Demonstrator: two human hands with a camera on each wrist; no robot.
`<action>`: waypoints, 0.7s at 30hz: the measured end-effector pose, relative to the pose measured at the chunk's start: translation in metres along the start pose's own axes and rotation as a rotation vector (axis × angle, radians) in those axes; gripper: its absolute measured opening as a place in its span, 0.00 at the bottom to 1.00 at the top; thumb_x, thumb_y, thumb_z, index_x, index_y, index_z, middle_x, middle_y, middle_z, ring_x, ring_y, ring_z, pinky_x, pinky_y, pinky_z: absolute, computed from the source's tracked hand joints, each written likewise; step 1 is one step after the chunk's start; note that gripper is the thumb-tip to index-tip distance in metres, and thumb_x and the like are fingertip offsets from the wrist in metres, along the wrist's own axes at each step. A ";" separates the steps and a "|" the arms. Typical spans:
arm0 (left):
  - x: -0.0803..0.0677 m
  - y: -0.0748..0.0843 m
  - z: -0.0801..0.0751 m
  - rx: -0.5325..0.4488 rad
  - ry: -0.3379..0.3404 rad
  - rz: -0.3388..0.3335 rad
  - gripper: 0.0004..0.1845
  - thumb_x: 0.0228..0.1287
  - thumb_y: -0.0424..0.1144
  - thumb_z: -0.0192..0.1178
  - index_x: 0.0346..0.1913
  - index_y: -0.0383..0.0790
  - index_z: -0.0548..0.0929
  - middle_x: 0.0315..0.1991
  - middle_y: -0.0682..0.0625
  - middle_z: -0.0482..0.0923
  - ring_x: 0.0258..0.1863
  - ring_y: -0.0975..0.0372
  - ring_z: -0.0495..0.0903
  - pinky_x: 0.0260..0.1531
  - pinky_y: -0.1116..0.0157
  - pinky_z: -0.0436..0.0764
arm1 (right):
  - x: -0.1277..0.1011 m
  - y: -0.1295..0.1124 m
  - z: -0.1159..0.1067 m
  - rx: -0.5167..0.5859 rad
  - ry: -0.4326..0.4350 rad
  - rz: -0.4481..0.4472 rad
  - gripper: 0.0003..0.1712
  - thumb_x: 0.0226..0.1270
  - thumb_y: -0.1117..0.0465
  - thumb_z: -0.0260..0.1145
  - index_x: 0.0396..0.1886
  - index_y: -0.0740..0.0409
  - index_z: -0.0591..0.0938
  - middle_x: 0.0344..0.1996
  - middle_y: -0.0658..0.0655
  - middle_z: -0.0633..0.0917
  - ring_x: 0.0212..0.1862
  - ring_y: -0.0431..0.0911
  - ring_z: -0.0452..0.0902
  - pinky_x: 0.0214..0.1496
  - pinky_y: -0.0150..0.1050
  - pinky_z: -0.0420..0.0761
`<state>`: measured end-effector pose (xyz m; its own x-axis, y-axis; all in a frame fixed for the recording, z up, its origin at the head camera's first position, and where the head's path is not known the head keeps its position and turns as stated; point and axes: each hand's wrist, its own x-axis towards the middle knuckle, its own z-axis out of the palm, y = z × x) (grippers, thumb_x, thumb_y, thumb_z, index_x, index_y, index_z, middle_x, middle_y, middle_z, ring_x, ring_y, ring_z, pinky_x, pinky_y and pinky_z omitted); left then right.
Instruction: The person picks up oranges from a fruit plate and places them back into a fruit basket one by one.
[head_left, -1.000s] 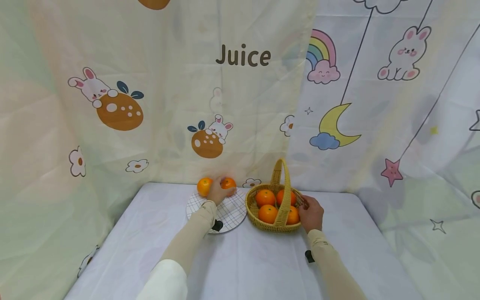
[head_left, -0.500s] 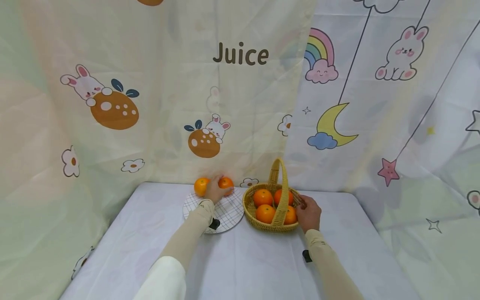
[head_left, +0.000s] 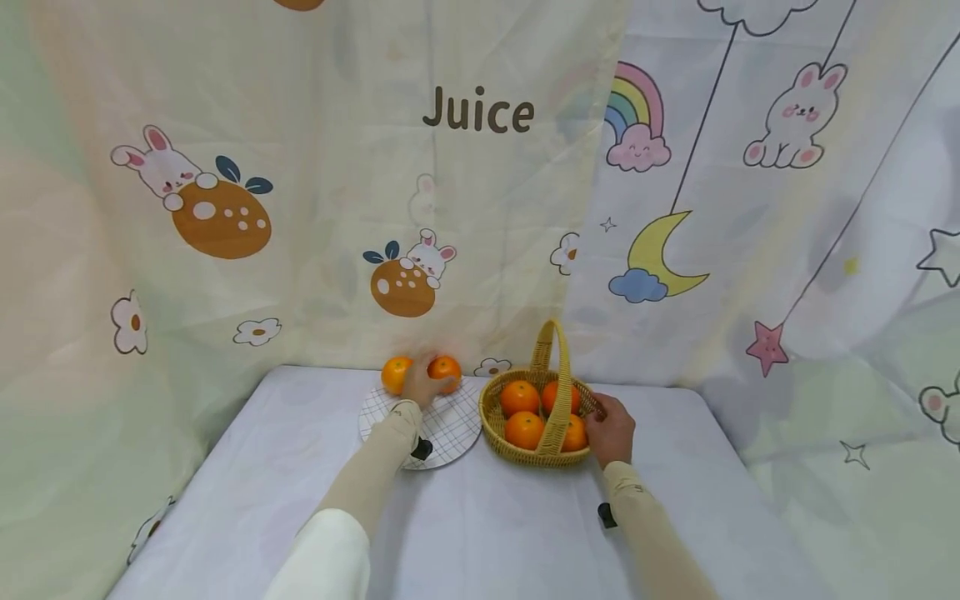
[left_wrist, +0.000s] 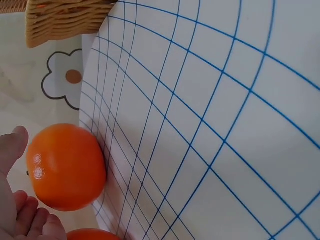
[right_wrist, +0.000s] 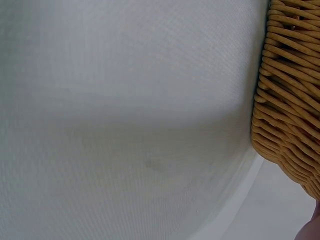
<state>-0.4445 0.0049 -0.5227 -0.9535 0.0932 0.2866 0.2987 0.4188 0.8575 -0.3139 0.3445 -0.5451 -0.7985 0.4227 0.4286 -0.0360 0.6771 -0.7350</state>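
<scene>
Reaching with left hand across the round blue-checked plate, with thumb and fingers loosely parted at an orange on its far edge — contact unclear — just beside a second orange. Gripping with right hand the right rim of the wicker basket, with four oranges inside.

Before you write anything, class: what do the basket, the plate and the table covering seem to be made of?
Basket: matte tan strands, perhaps wicker or plastic imitation; the weave shows plainly. Plate: smooth, low-gloss, no grain among its blue lines; ceramic or melamine, I cannot tell which. Table covering: probably matte fabric, judging by fine thread-like texture.
</scene>
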 end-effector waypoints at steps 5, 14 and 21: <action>0.000 0.003 -0.003 0.003 -0.013 -0.022 0.35 0.58 0.32 0.69 0.68 0.29 0.69 0.68 0.37 0.66 0.67 0.46 0.64 0.69 0.50 0.60 | -0.004 0.004 0.004 -0.008 0.010 0.008 0.21 0.62 0.73 0.63 0.56 0.62 0.81 0.52 0.63 0.81 0.53 0.57 0.78 0.55 0.54 0.79; 0.006 0.002 0.004 0.024 -0.011 -0.018 0.37 0.55 0.34 0.72 0.67 0.30 0.69 0.67 0.37 0.66 0.66 0.46 0.64 0.68 0.50 0.60 | -0.002 0.001 0.002 0.012 0.041 -0.003 0.21 0.62 0.74 0.64 0.55 0.62 0.82 0.51 0.62 0.82 0.53 0.57 0.78 0.53 0.53 0.80; 0.014 -0.014 0.012 0.034 0.002 -0.021 0.40 0.50 0.36 0.75 0.67 0.31 0.70 0.67 0.38 0.67 0.65 0.46 0.65 0.68 0.49 0.61 | 0.000 0.000 0.002 -0.004 -0.009 0.024 0.20 0.66 0.72 0.61 0.57 0.61 0.80 0.54 0.62 0.81 0.55 0.56 0.77 0.56 0.53 0.78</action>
<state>-0.4629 0.0113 -0.5354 -0.9594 0.0823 0.2697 0.2772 0.4515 0.8481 -0.3149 0.3434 -0.5461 -0.8047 0.4335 0.4057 -0.0139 0.6694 -0.7428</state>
